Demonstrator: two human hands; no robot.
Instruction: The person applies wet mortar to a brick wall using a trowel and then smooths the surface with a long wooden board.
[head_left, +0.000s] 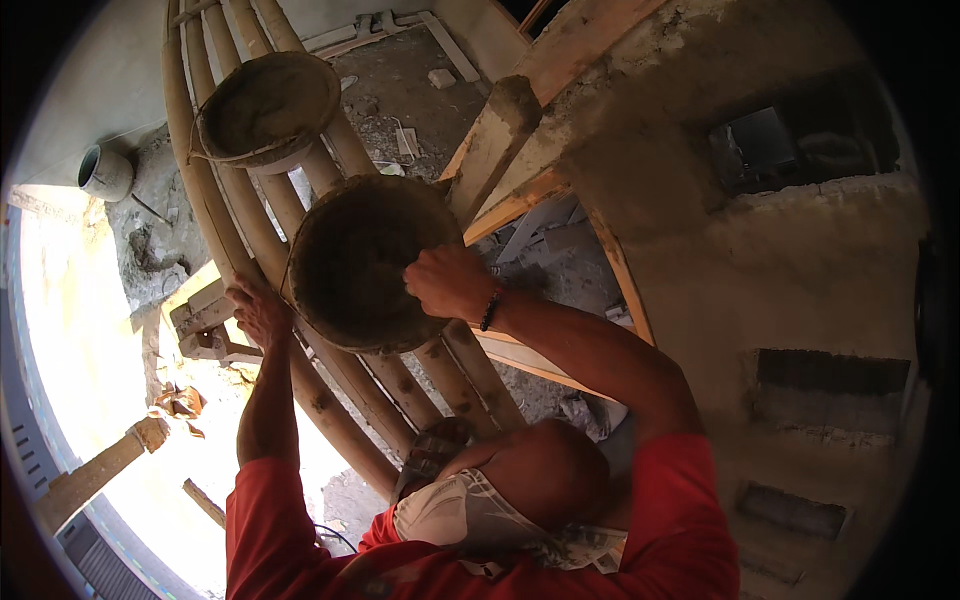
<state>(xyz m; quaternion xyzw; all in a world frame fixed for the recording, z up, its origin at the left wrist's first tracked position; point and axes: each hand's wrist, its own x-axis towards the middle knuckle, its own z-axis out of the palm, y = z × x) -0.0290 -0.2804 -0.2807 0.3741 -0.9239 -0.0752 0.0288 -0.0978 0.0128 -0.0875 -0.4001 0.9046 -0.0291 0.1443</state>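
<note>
In front of me, a round, dark, mortar-crusted bucket sits on a platform of several bamboo poles. Its inside is shadowed, with what looks like mortar at the bottom. My right hand is closed over its right side; whatever the fingers hold is hidden. My left hand wraps round the outer left pole beside the bucket. Farther along the poles stands a second bucket, coated in dried mortar and holding greyish-brown material. My bent knee is just below the near bucket.
A rough plastered wall with rectangular recesses rises at the right. A thick timber post and an orange wooden frame stand close to the near bucket. A grey pot lies at far left. Rubble covers the floor below.
</note>
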